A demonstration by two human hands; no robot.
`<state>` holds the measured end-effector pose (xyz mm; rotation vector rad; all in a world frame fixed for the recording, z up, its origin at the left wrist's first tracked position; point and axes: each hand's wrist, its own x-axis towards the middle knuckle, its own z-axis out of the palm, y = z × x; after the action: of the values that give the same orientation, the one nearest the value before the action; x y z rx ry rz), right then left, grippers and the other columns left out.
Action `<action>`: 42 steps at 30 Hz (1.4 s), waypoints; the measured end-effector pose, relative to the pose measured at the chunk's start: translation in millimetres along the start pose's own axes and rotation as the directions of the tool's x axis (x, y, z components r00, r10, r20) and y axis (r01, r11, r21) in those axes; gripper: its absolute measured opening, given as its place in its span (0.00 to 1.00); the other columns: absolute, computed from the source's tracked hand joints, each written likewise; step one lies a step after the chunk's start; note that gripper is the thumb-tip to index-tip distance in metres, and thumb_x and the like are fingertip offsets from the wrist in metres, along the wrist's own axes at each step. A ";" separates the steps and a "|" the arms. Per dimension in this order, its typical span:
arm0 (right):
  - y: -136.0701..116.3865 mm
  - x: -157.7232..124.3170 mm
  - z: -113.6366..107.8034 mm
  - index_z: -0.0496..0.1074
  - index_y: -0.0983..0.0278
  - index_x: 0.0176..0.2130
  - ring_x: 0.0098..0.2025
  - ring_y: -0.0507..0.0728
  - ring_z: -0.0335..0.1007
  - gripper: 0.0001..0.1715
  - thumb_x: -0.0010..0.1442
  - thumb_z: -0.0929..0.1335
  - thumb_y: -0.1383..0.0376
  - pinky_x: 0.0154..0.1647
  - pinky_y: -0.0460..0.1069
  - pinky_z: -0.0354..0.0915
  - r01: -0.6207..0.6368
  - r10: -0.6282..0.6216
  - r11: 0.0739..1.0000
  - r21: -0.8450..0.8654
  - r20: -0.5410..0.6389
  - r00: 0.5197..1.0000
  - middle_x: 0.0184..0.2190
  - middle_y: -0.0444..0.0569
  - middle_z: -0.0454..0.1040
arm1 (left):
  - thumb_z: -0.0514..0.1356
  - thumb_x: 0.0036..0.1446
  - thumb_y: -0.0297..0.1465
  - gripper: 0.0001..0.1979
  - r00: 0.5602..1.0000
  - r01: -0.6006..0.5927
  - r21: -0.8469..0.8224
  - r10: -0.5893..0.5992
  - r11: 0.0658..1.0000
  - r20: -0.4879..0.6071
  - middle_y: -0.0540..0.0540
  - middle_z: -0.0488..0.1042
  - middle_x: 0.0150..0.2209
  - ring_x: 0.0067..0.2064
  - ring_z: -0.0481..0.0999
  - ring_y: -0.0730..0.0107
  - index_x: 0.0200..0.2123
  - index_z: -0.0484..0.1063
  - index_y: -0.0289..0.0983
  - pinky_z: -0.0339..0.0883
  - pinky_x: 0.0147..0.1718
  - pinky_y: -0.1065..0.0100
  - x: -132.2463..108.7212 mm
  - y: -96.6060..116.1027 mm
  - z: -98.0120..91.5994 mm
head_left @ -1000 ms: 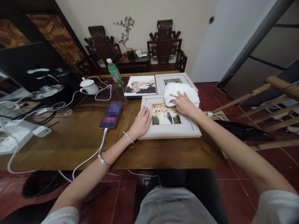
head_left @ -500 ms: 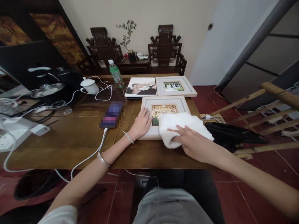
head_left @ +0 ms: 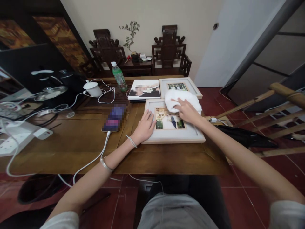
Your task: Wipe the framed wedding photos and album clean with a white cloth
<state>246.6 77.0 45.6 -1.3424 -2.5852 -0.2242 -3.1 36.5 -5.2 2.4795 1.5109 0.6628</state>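
A light wooden picture frame [head_left: 176,136] with a photo inside lies flat on the wooden table, near its front edge. My left hand [head_left: 144,127] rests on the frame's left side with fingers stretched out and flat. In my right hand [head_left: 187,110] is a fluffy white cloth [head_left: 182,98], pressed onto the upper right part of the frame. The cloth hides the frame's top right portion and overlaps the near edge of a second picture frame [head_left: 194,86] behind it. Beside that one, a white-bordered photo [head_left: 144,89] lies on a dark stack.
Left of the frame lies a charging phone [head_left: 113,118] with its white cable. Farther back stand a green-labelled bottle [head_left: 119,76] and a white lidded cup [head_left: 92,88]. A power strip [head_left: 16,136] and tangled cables fill the table's left. A wooden chair [head_left: 286,101] stands right.
My right hand has moved the cloth away from me, from the frame's lower right to its upper right, uncovering more of the photo. My left hand has stayed in place.
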 end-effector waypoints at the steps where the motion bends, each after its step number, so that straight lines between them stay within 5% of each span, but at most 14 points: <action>1: 3.4 7.8 1.8 0.70 0.64 0.52 0.64 0.68 0.47 0.33 0.49 0.58 0.79 0.59 0.71 0.48 -0.019 0.019 1.000 -0.010 -0.002 1.000 0.65 0.48 0.55 | 0.43 0.66 0.37 0.24 1.000 0.002 -0.001 -0.002 1.000 0.002 0.33 0.55 0.64 0.67 0.46 0.52 0.58 0.60 0.29 0.52 0.60 0.46 -0.1 0.1 -0.3; 5: 0.8 19.3 5.1 0.70 0.65 0.51 0.65 0.74 0.43 0.32 0.50 0.58 0.79 0.54 0.80 0.42 -0.066 0.069 0.997 -0.046 0.052 0.996 0.65 0.49 0.55 | 0.43 0.66 0.38 0.24 1.000 0.002 -0.004 -0.002 1.000 0.012 0.33 0.55 0.64 0.67 0.46 0.52 0.58 0.60 0.29 0.52 0.60 0.46 0.1 0.3 -1.1; 9: -24.0 -4.1 -3.4 0.72 0.65 0.50 0.64 0.74 0.44 0.32 0.49 0.58 0.80 0.55 0.77 0.45 -0.005 0.009 1.000 -0.025 0.153 0.988 0.64 0.50 0.57 | 0.43 0.65 0.38 0.24 1.000 -0.004 -0.013 0.004 1.000 0.001 0.33 0.55 0.64 0.67 0.46 0.52 0.58 0.60 0.31 0.52 0.60 0.45 0.6 0.4 -0.2; 17: -79.9 -74.1 -61.0 0.72 0.60 0.50 0.64 0.68 0.50 0.36 0.47 0.56 0.82 0.56 0.69 0.56 0.056 -0.149 0.970 0.238 0.396 0.906 0.58 0.50 0.66 | 0.42 0.66 0.37 0.24 1.000 0.014 -0.029 -0.013 0.999 0.006 0.32 0.55 0.64 0.68 0.45 0.53 0.57 0.60 0.28 0.51 0.61 0.46 1.3 3.5 0.0; 22: -107.5 -85.2 -76.3 0.72 0.60 0.48 0.64 0.66 0.51 0.33 0.48 0.57 0.80 0.58 0.66 0.57 0.155 -0.275 0.934 0.322 0.372 0.887 0.61 0.48 0.63 | 0.40 0.67 0.39 0.26 0.999 0.032 -0.126 -0.034 0.992 -0.014 0.36 0.56 0.64 0.67 0.47 0.58 0.59 0.60 0.29 0.51 0.62 0.50 1.9 5.3 -1.6; 27: -116.7 -57.5 -51.7 0.71 0.63 0.51 0.65 0.70 0.47 0.33 0.49 0.58 0.81 0.58 0.71 0.52 0.231 -0.305 0.938 0.259 0.298 0.905 0.63 0.49 0.57 | 0.35 0.67 0.42 0.29 0.990 0.085 -0.275 -0.111 0.958 -0.082 0.38 0.60 0.62 0.65 0.54 0.64 0.59 0.60 0.32 0.50 0.63 0.57 3.4 9.0 -6.9; 34: -95.6 6.0 -18.9 0.73 0.64 0.48 0.64 0.68 0.49 0.29 0.51 0.59 0.79 0.59 0.68 0.53 0.265 -0.299 0.949 0.172 0.218 0.929 0.61 0.52 0.61 | 0.35 0.67 0.43 0.28 0.970 0.129 -0.354 -0.191 0.927 -0.148 0.40 0.55 0.65 0.66 0.54 0.67 0.62 0.55 0.34 0.48 0.64 0.60 4.6 9.4 -9.9; 42: -58.0 54.5 7.8 0.68 0.66 0.54 0.67 0.69 0.40 0.30 0.53 0.60 0.78 0.59 0.72 0.45 0.163 -0.163 0.987 0.013 0.171 0.972 0.64 0.54 0.55 | 0.43 0.65 0.41 0.30 0.995 0.017 -0.215 -0.037 0.976 -0.089 0.32 0.50 0.66 0.67 0.49 0.60 0.64 0.47 0.26 0.45 0.64 0.57 2.6 3.9 -4.1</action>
<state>167.6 88.6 50.5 -1.1983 -2.8425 -0.1413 -0.8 36.6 0.6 2.2929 1.4165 0.8970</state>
